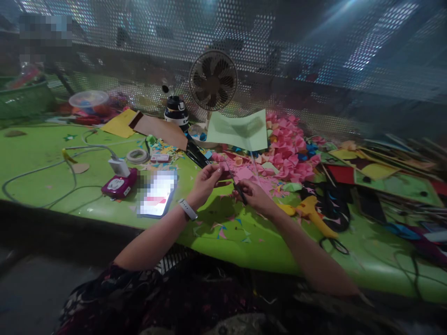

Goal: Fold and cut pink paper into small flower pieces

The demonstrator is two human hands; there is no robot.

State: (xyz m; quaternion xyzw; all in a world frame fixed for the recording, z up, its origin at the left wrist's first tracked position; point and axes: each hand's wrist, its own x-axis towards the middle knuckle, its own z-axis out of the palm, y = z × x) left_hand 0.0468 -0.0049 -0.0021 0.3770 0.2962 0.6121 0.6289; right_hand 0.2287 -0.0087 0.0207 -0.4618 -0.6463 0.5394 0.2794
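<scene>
My left hand (208,180), with a white band on its wrist, is closed in a pinch above the front part of the table. Whatever its fingertips hold is too small to make out. Close beside it, my right hand (254,194) grips a slim dark tool (240,190) with a thin pointed end. That end slants up and left toward my left fingertips; I cannot tell whether it touches them. Behind both hands spreads a large heap of folded pink paper pieces (288,144). Small coloured paper scraps (223,230) lie on the table below.
On the green table (31,167) stand a fan (213,81) and a dark jar (176,111). A lit phone (159,193) and a purple power adapter (120,183) with cables lie left. At right are a yellow glue gun (312,214), black scissor handles (334,245) and stacked card sheets (384,181).
</scene>
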